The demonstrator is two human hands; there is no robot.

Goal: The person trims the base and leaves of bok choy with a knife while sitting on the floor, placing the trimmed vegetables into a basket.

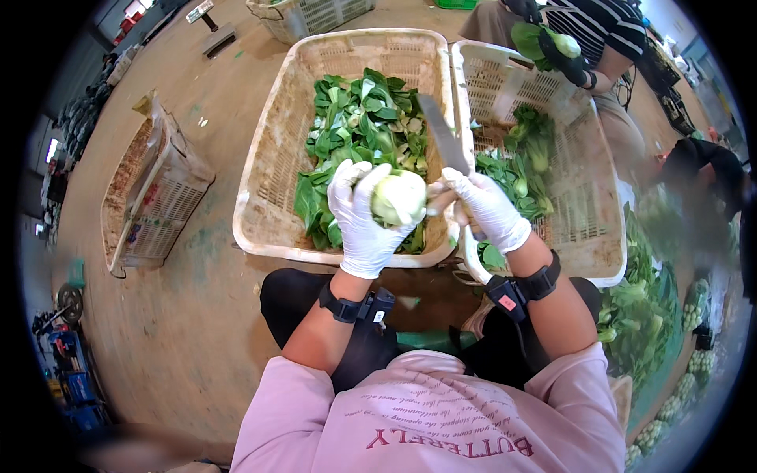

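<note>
My left hand, in a white glove, is wrapped around a head of bok choy. The pale, rounded base of the bok choy faces up. In my right hand, also white-gloved, is a knife, its broad blade pointing up and away from me. The right fingertips come close to the right side of the bok choy; whether they touch it I cannot tell. Below both hands a large off-white plastic crate holds a heap of loose green leaves.
A second crate with whole bok choy stands against the first on the right. A co-worker's gloved hand holds another bok choy. More greens lie at right. Another crate is at left, near a scale.
</note>
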